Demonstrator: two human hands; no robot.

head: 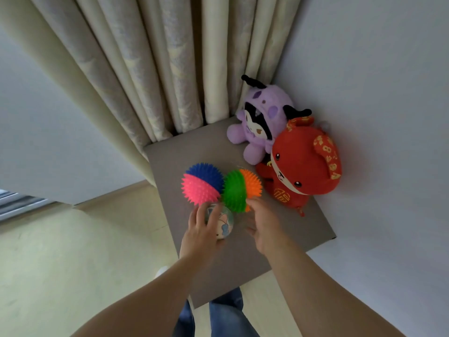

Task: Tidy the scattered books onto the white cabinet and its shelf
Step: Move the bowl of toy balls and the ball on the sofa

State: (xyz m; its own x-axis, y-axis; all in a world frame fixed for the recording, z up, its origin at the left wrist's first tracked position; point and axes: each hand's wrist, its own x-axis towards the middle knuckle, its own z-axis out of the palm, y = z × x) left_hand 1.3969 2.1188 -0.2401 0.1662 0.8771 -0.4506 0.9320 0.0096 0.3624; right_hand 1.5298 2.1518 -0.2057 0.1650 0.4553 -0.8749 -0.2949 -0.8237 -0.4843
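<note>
No books in view, no white cabinet to recognise, so can't rate progress – prob. all yet to do. L hand (201, 229) curled round clear ball (224, 223) on grey top (175, 161); R hand (264, 227) fingers loose, tips at green-orange spiky ball (240, 188), no grip seen (blur). Bare top at 5–6 o'clock of hands; pink-blue spiky ball (201, 183) at 11, purple plush (262, 122) & red plush (303, 166) at 1–2 against wall (376, 117), curtain (145, 69) at 12, drop-off edge to floor (60, 263) at 9.
</note>
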